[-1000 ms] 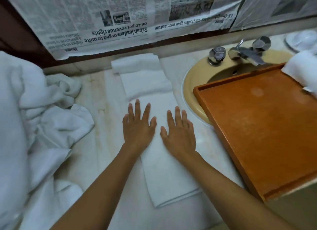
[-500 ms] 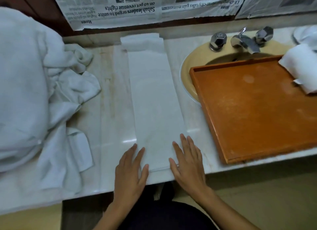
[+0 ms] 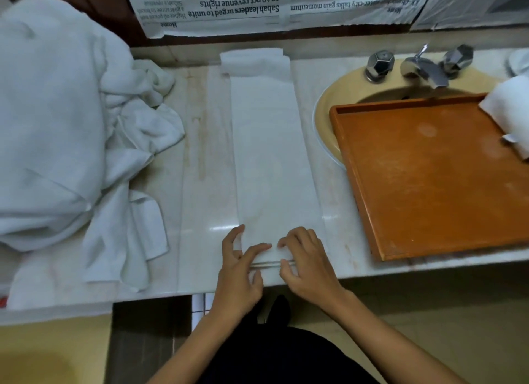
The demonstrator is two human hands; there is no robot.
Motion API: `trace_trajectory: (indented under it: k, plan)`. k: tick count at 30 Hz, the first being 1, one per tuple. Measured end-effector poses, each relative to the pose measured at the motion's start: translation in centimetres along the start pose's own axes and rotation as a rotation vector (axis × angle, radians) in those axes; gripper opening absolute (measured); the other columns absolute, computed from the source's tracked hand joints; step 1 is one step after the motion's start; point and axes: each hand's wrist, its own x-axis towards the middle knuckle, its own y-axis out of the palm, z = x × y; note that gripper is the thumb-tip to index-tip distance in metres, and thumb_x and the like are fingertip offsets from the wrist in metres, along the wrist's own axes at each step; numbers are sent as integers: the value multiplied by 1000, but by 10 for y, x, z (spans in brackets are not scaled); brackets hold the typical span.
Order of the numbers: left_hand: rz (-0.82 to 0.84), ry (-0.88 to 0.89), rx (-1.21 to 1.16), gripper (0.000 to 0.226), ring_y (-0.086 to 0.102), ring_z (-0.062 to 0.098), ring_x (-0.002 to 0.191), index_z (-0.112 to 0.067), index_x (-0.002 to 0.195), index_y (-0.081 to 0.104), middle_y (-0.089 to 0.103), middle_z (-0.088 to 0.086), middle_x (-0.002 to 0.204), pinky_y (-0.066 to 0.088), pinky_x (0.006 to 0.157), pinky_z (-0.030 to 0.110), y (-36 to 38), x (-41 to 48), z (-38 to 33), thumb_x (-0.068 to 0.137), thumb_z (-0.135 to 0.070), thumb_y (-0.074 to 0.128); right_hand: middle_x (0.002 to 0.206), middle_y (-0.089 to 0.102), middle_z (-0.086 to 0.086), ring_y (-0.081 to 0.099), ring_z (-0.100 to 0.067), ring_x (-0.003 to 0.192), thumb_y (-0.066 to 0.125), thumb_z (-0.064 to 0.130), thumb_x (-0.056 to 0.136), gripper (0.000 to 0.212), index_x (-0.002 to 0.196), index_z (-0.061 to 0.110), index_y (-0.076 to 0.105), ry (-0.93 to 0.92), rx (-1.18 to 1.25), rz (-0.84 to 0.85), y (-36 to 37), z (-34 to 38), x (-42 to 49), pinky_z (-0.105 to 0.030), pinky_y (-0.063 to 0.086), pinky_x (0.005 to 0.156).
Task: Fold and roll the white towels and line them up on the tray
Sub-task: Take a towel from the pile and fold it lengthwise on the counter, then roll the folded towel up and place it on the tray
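Observation:
A white towel, folded into a long narrow strip, lies on the marble counter from the back wall to the front edge. My left hand and my right hand are side by side at its near end, fingers curled and pinching that end. An orange wooden tray sits to the right, partly over the sink. A white rolled towel lies at the tray's far right corner.
A heap of loose white towels covers the counter's left side. Behind the tray are a yellow sink and a chrome tap. Newspaper hangs on the back wall. The counter's front edge runs just under my hands.
My hands slid back along the towel from its middle to its near end. They lay flat before; now the fingers curl and pinch the end.

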Motion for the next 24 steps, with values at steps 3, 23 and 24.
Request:
trace_trajectory:
  k: [3, 23, 24]
  plan:
    - [-29, 80, 94, 43, 51, 7, 91, -23, 111, 68, 24, 2, 153, 38, 78, -3, 2, 3, 2, 76, 2, 74, 105, 49, 5, 45, -12, 96, 56, 34, 73, 33, 103, 20, 55, -32, -66, 45, 4, 5, -5, -32, 46, 79]
    - [-204, 313, 413, 31, 57, 17, 76, -15, 92, 78, 64, -1, 87, 51, 60, 31, -28, 6, 46, 90, -37, 56, 97, 58, -3, 52, -19, 85, 48, 14, 83, 21, 100, 15, 61, -88, -286, -137, 0, -20, -17, -33, 45, 69]
    - [-182, 285, 401, 32, 57, 17, 77, -16, 92, 78, 64, -2, 87, 51, 62, 31, -30, 7, 46, 89, -39, 56, 97, 58, -2, 52, -18, 85, 45, 16, 84, 23, 100, 15, 61, -74, -264, -123, -1, -21, -17, -32, 45, 70]
